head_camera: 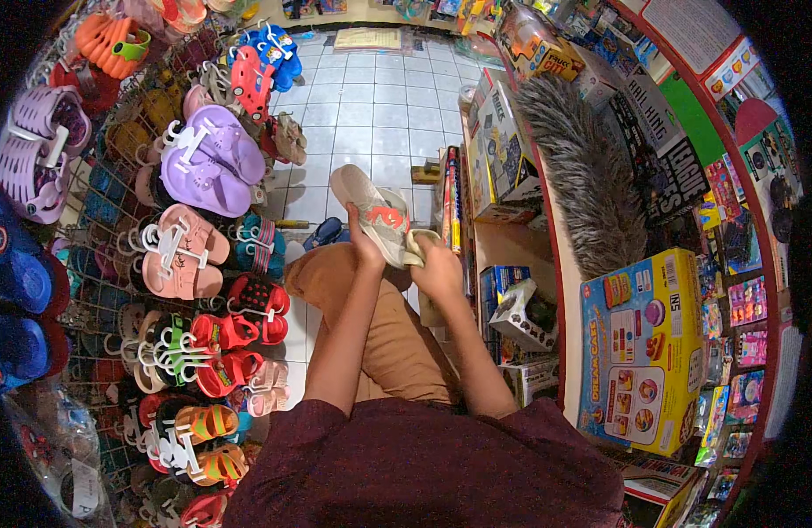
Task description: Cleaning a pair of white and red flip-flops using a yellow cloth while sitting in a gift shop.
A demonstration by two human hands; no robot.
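Note:
My left hand [365, 243] grips a grey slide sandal [373, 210] with a red figure on its strap, held above my bent knee in brown trousers [386, 323]. The sandal tilts, its toe or heel end pointing up and away to the left; which end cannot be told. A pale cream cloth [416, 247] is bunched in my right hand [438, 267], pressed against the lower right end of the sandal. A dark blue clog [327, 233] lies on the floor just beyond my knee.
On the left, a wire mesh rack [92, 264] carries hanging children's footwear, including lilac sandals [211, 162]. At right, wooden shelves [567, 330] hold boxed toys, a grey fluffy duster [581, 171] and a yellow-and-blue toy box [637, 356]. Tiled floor [379, 99] stretches ahead.

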